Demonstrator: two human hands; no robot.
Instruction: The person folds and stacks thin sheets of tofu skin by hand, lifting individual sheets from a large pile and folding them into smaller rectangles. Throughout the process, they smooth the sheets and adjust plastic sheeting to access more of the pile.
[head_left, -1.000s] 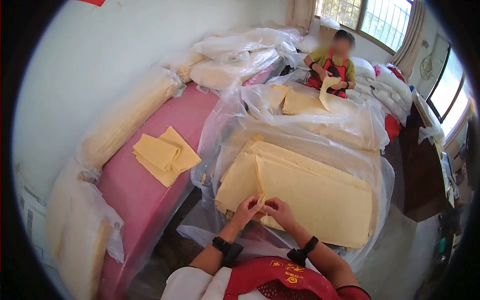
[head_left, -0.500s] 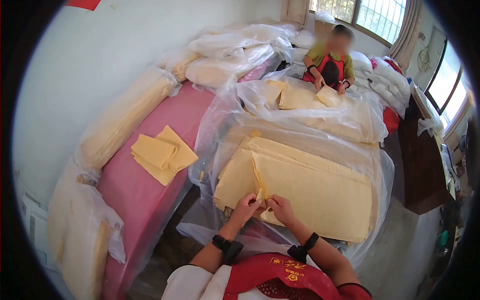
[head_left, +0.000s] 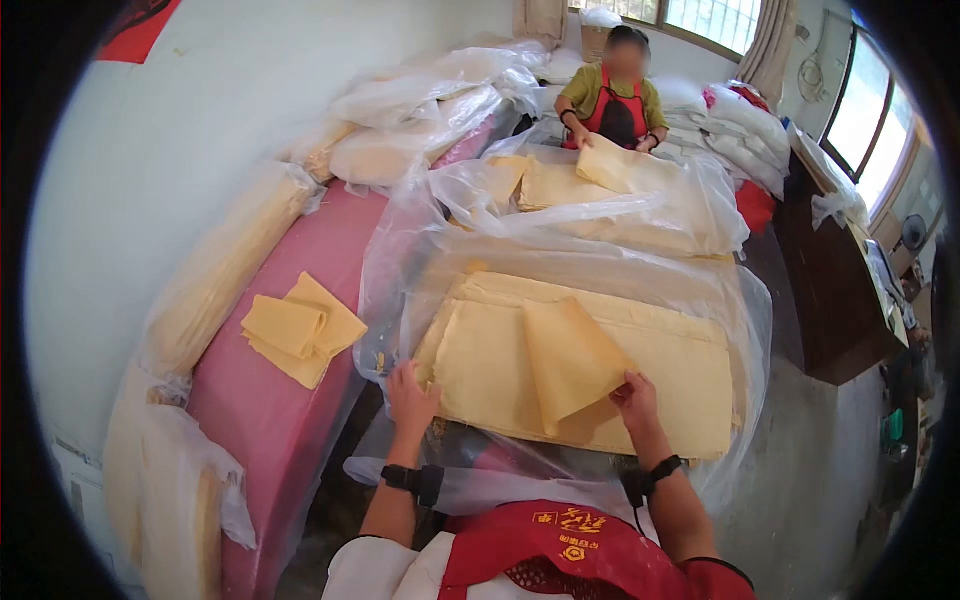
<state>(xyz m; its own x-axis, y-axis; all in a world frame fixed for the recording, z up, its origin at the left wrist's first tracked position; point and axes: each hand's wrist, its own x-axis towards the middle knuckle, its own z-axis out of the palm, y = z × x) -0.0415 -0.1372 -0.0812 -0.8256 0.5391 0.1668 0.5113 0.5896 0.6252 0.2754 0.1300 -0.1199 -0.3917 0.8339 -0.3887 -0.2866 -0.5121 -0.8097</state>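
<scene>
A broad stack of yellow sheets (head_left: pixel 660 375) lies in front of me on clear plastic. My right hand (head_left: pixel 636 398) pinches the corner of the top sheet (head_left: pixel 570 360), which is lifted and folded over toward the middle of the stack. At the stack's left front corner is my left hand (head_left: pixel 412 398), its fingers at the sheet edges; whether they grip anything is hard to tell. Folded yellow sheets (head_left: pixel 300 325) rest on the pink surface (head_left: pixel 260 430) to the left.
Across from me, a person (head_left: pixel 615 100) in a red apron handles another yellow sheet (head_left: pixel 625 168) over a second stack. Plastic-wrapped rolls (head_left: pixel 225 260) line the left wall. White sacks (head_left: pixel 740 135) are piled behind. A dark cabinet (head_left: pixel 830 290) stands right.
My hands, close together at the front edge before, have moved apart: left hand to the left corner, right hand to the right with the sheet's corner. The view has shifted, and the other person sits more upright.
</scene>
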